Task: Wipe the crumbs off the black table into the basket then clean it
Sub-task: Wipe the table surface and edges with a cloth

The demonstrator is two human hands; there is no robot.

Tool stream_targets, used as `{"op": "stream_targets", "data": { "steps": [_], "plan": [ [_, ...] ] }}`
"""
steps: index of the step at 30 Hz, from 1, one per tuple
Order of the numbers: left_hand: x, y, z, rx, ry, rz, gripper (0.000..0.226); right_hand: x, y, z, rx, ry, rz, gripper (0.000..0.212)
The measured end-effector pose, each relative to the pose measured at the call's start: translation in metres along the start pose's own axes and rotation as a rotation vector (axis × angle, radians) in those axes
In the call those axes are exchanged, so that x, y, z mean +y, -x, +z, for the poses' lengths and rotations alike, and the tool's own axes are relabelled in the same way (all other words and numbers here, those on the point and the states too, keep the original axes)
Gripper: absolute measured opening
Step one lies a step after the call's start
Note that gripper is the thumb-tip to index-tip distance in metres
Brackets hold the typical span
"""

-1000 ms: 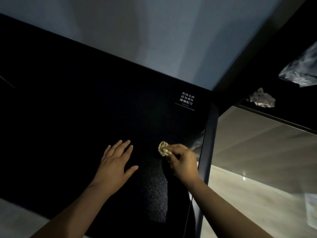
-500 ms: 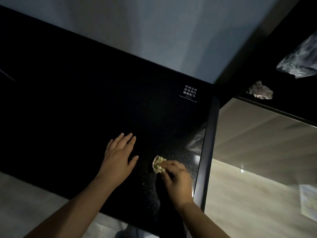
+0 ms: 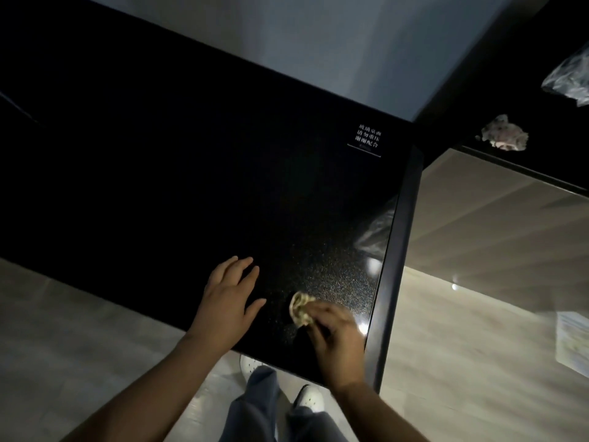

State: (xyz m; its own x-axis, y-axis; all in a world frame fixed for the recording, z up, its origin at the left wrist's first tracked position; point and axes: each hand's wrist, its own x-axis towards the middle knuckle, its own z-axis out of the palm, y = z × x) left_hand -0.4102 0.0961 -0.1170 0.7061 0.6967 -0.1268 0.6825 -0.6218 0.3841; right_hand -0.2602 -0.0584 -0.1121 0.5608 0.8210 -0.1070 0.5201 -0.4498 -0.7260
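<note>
While the left hand (image 3: 228,301) lies flat and relaxed on the table (image 3: 159,161), fingers spread, I see the right hand (image 3: 334,342) pinching a crumpled wad (image 3: 299,309) against the speckled top. The wad sits near the front right corner, close to the right edge. White lettering (image 3: 368,140) marks the far right corner. A second crumpled scrap (image 3: 503,135) lies on a dark surface beyond.

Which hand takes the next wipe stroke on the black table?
Right. The right hand pinches the crumpled wipe against the black table near its right edge; the left hand lies flat on the surface, holding nothing.
</note>
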Motion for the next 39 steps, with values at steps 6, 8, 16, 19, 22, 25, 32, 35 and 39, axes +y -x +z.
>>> {"op": "stream_targets", "data": {
  "steps": [6, 8, 16, 19, 22, 25, 32, 35, 39],
  "plan": [
    [0.001, -0.003, -0.002, 0.018, 0.055, -0.008, 0.058, -0.003, -0.005, -0.011, 0.076, -0.075, 0.033, 0.026],
    [0.002, -0.002, 0.0, 0.017, 0.067, -0.02, 0.058, 0.005, -0.01, -0.015, 0.126, 0.039, 0.023, 0.026],
    [0.016, 0.033, 0.004, 0.211, 0.079, -0.106, 0.044, 0.015, 0.054, 0.008, 0.064, 0.016, -0.082, 0.033],
    [0.022, 0.064, 0.003, 0.221, 0.146, -0.181, 0.041, 0.01, 0.064, 0.012, -0.015, -0.041, -0.074, 0.032],
    [0.021, 0.097, -0.001, 0.224, 0.2, -0.23, 0.039, 0.003, 0.069, 0.007, -0.131, -0.131, -0.003, 0.028],
    [0.023, 0.123, -0.008, 0.233, 0.191, -0.264, 0.034, -0.004, 0.071, -0.005, -0.088, -0.279, 0.082, 0.028],
    [0.031, 0.126, -0.027, 0.196, 0.213, -0.314, 0.039, -0.029, 0.043, -0.043, 0.07, -0.315, 0.102, 0.022],
    [0.03, 0.108, -0.046, 0.205, 0.229, -0.267, 0.034, -0.041, 0.027, -0.046, 0.104, -0.334, 0.131, 0.021],
    [0.013, 0.074, -0.077, 0.199, 0.209, -0.202, 0.034, -0.065, 0.002, -0.044, 0.165, -0.331, 0.141, 0.019]
  ]
}}
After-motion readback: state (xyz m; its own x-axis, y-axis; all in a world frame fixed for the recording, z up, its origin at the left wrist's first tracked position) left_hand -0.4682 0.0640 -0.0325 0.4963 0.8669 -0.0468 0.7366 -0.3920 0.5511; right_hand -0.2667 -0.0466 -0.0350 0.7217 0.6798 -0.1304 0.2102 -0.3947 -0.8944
